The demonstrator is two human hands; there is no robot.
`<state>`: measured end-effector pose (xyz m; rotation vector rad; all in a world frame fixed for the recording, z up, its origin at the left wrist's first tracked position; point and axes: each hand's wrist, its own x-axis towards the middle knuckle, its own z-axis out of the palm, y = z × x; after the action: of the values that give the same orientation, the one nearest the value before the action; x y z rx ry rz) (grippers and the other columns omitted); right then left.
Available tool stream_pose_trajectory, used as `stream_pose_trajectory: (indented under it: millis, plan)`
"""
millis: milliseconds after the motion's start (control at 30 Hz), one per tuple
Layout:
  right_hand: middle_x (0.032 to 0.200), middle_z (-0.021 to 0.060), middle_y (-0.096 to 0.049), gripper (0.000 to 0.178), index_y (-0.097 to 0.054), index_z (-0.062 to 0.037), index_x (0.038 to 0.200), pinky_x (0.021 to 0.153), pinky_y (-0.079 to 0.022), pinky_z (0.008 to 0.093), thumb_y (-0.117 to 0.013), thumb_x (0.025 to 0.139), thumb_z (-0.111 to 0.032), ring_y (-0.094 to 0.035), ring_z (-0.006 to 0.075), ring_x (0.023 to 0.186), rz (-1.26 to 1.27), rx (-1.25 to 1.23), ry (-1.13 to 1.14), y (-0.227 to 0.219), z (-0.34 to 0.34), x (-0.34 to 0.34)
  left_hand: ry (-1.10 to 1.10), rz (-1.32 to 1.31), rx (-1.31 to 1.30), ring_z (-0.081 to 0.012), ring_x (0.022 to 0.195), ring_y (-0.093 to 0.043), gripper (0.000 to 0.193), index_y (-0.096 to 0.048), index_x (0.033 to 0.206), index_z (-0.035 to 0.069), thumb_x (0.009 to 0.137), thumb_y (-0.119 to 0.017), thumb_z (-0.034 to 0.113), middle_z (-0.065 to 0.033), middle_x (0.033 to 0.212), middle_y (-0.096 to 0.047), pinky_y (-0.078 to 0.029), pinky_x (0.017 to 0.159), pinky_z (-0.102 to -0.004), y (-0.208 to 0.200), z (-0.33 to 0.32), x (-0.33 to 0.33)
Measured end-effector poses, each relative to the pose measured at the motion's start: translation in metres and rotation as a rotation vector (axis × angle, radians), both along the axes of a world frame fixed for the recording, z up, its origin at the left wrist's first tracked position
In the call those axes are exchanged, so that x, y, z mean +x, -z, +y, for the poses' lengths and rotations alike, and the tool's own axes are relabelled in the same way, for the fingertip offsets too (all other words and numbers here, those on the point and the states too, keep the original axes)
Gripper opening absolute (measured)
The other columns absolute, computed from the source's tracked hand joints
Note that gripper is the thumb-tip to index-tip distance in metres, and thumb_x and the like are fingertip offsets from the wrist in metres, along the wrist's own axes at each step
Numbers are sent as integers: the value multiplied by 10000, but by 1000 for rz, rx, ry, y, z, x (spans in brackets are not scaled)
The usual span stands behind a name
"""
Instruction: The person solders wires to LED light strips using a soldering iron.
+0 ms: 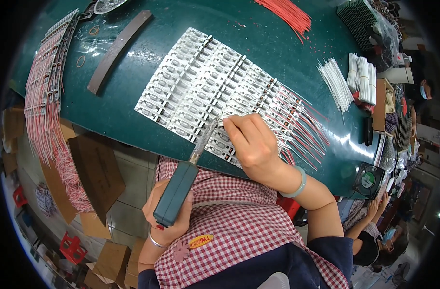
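My left hand (168, 212) is wrapped round the green handle of a soldering iron (174, 192). Its worn metal shaft points up and away, and the end reaches the panel of small white parts (188, 82) on the table. Right beside that end, my right hand (252, 144) is closed in a pinch low over the panel. What its fingertips hold is too small to make out. Rows of repeated metal-and-white pieces make up the panel. Red and white wires (304, 127) fan out from its right side, partly hidden by my right hand.
A dark curved bar (118, 53) lies left on the green table (258, 36). Wired panels (51, 67) hang over the left edge above a carton (97, 168). Red wires (287, 17) and white wire bundles (335, 84) lie farther off. A small fan (367, 179) stands right, near another person (374, 226).
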<state>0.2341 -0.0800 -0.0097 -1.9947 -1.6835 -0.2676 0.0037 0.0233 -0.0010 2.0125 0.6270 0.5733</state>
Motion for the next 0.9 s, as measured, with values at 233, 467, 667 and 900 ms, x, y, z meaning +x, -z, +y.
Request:
stream_pose_trajectory:
  millis: [233, 467, 667, 900]
  plan:
    - [976, 176, -630, 415, -663, 140, 1038, 652, -520, 327, -640, 650, -7, -578, 269, 803, 3, -38, -17, -3, 0, 0, 21, -2, 61, -300, 784, -708, 169, -716, 939, -46, 786, -770, 1, -169, 925, -691, -567, 665, -342, -5, 2, 6]
    - [965, 173, -626, 400, -664, 136, 1027, 657, -521, 327, -637, 655, -8, -575, 270, 804, -11, -37, -6, -3, 0, -1, 6, 10, -43, -301, 763, -698, 171, -710, 945, -47, 790, -766, 1, -172, 914, -685, -555, 637, -346, 7, -4, -12]
    - [969, 162, -623, 375, -665, 108, 1022, 659, -522, 328, -640, 668, -13, -577, 267, 810, -7, -53, 23, -2, 1, -1, -25, -2, -31, -321, 764, -697, 215, -700, 1008, -51, 818, -764, 28, -186, 924, -686, -558, 647, -356, 15, -5, -19]
    - [958, 148, -642, 386, -666, 92, 1044, 651, -527, 346, -653, 667, 11, -605, 274, 808, 20, 13, 6, 0, -3, -6, -42, -42, -23, -325, 797, -706, 223, -698, 1016, -62, 818, -762, 19, -197, 941, -693, -565, 671, -361, 17, -6, -18]
